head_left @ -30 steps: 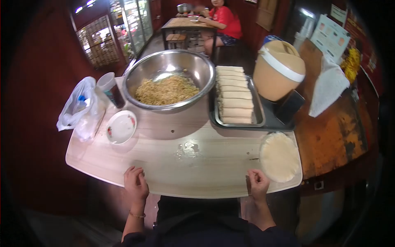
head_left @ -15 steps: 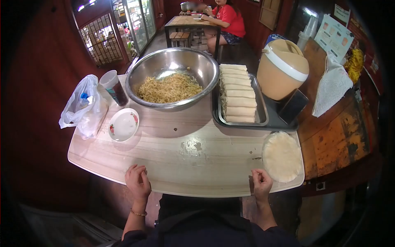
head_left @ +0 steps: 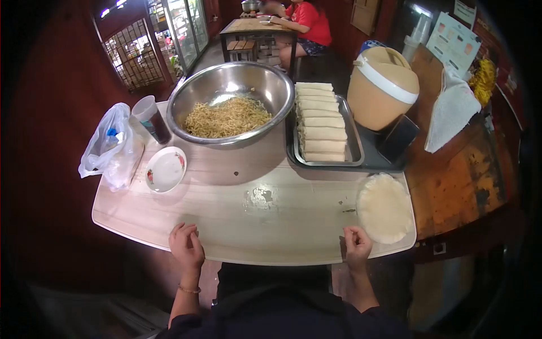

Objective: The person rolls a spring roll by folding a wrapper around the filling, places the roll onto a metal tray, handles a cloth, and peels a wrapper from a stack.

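Note:
My left hand (head_left: 187, 247) rests at the table's front edge, fingers loosely curled and somewhat apart, holding nothing. At the front edge on the right, my right hand (head_left: 357, 246) has its fingers curled towards the thumb; nothing shows in it. Just beyond it lies a round stack of pale wrappers (head_left: 385, 209). A steel bowl (head_left: 180, 121) holds a shredded yellowish filling (head_left: 228, 117). Right of the bowl, a metal tray (head_left: 358, 148) carries a row of pale rolls (head_left: 322, 121). A small white dish (head_left: 165, 169) with red patterns sits left of centre.
A plastic bag (head_left: 116, 147) and a cup of dark liquid (head_left: 151, 120) stand at the left. Behind the tray are an orange-tan jug (head_left: 381, 90) and a dark upright phone-like object (head_left: 398, 140). A person in red (head_left: 307, 25) sits at a far table (head_left: 257, 26).
The whole view has shifted slightly with the head. Both hands stay in nearly the same place on the table edge, and the objects have not moved.

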Demonstrator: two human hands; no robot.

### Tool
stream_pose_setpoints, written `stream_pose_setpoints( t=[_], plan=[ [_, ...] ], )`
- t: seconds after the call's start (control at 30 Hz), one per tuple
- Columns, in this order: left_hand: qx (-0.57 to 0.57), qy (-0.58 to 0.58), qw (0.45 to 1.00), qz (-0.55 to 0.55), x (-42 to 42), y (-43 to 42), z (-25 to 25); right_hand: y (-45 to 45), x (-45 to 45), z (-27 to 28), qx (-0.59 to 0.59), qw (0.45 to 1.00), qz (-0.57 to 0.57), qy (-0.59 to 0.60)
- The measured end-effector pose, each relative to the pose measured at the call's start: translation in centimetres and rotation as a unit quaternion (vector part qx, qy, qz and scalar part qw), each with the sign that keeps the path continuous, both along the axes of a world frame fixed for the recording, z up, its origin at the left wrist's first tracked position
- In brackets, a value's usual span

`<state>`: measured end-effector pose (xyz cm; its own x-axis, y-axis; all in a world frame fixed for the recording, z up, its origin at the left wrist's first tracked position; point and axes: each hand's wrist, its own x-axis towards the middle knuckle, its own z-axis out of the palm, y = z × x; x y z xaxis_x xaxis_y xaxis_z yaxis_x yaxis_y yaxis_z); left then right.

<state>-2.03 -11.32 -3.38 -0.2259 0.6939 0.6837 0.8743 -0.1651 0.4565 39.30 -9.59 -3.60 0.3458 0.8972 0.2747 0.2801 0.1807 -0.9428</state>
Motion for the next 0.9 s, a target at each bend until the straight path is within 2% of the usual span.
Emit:
stream_pose_setpoints(
  t=[0.67,0.9],
  plan=[
    [0.002,-0.006,1.000,-0.015,0.1,0.1,0.8,-0.2,0.0,0.1,0.025,0.999,0.002,-0.026],
    [0.001,0.005,1.000,0.016,0.2,0.1,0.3,-0.2,0.2,-0.3,0.017,1.000,-0.008,-0.013]
  ],
)
